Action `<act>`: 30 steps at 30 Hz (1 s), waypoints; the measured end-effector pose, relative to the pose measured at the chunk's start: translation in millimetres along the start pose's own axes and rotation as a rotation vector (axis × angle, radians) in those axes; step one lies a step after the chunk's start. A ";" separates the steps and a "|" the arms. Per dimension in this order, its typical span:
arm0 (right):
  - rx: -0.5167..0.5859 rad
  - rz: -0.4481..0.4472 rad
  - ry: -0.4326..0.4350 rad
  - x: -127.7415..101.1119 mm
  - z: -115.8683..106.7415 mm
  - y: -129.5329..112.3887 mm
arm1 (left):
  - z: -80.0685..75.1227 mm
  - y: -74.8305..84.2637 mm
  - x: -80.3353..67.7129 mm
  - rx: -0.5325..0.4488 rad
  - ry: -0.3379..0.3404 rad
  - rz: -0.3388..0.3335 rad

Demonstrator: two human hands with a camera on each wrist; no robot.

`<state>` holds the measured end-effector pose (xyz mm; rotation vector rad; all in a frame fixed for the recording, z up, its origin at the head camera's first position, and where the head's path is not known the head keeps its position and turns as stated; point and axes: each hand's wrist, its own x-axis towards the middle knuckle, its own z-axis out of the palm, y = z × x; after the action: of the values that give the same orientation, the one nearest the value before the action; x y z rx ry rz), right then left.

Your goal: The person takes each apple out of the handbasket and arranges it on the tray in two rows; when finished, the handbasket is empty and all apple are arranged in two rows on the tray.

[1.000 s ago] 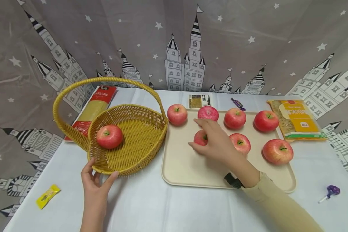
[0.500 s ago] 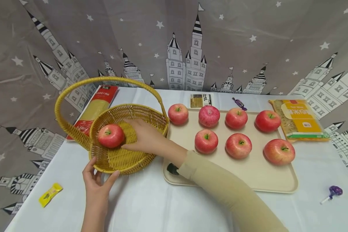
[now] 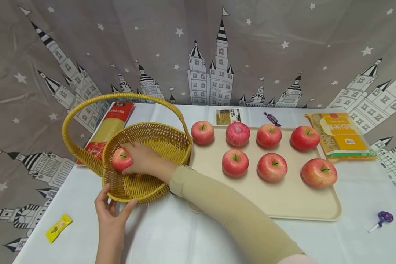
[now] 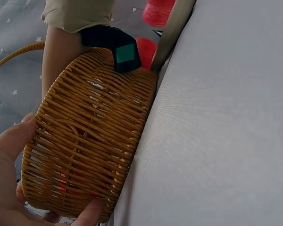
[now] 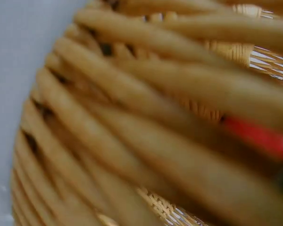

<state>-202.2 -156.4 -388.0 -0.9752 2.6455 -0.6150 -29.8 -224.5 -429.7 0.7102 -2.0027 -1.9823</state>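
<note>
A yellow-brown wicker basket [image 3: 148, 129] with a tall arched handle stands on the left of the table. My left hand [image 3: 113, 216] holds its near rim; in the left wrist view the thumb lies along the woven wall [image 4: 89, 127] and a fingertip presses near its base. Inside the basket, my right hand [image 3: 141, 157] grips a red apple [image 3: 120, 160] from the right, its fingers partly hidden behind the fruit. Close-up, blurred wicker [image 5: 132, 117] fills most of the right wrist view, a red patch of apple [image 5: 257, 134] showing through; the hand is unseen there.
Right of the basket, a beige tray [image 3: 300, 201] bears several red apples [image 3: 272, 167]. Packets of noodles [image 3: 110, 126] and dry food [image 3: 340, 135] lie behind. A yellow candy [image 3: 59, 228], a purple candy [image 3: 272, 118], a card [image 3: 228, 116] and a lollipop [image 3: 384, 217] lie around.
My right hand has moved left from over the tray into the basket and taken hold of the apple there. The tray's apples stay put. My left hand keeps its place on the rim.
</note>
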 end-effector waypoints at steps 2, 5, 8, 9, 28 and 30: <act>0.026 -0.020 0.026 -2.2 -1.5 0.9 | -0.4 -0.1 -0.6 -0.001 0.002 0.000; 0.075 -0.082 0.076 -13.0 -10.1 4.5 | -0.9 0.0 -1.2 0.000 0.008 0.008; 0.147 -0.166 0.122 -35.8 -28.7 11.2 | -1.1 0.2 -1.7 0.008 0.015 0.019; 0.160 -0.192 0.138 -46.1 -36.7 14.7 | -1.1 0.3 -1.7 0.009 0.017 0.022; 0.057 0.016 0.011 -162.5 -84.5 132.7 | -2.8 0.7 -2.4 -0.009 0.009 0.030; 0.052 0.025 -0.004 -157.2 -77.1 135.1 | -1.4 0.4 -2.5 -0.001 -0.003 0.024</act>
<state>-189.3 63.6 -369.6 -0.9269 2.6203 -0.6714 -27.0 -224.5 -428.9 0.6801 -2.0021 -1.9717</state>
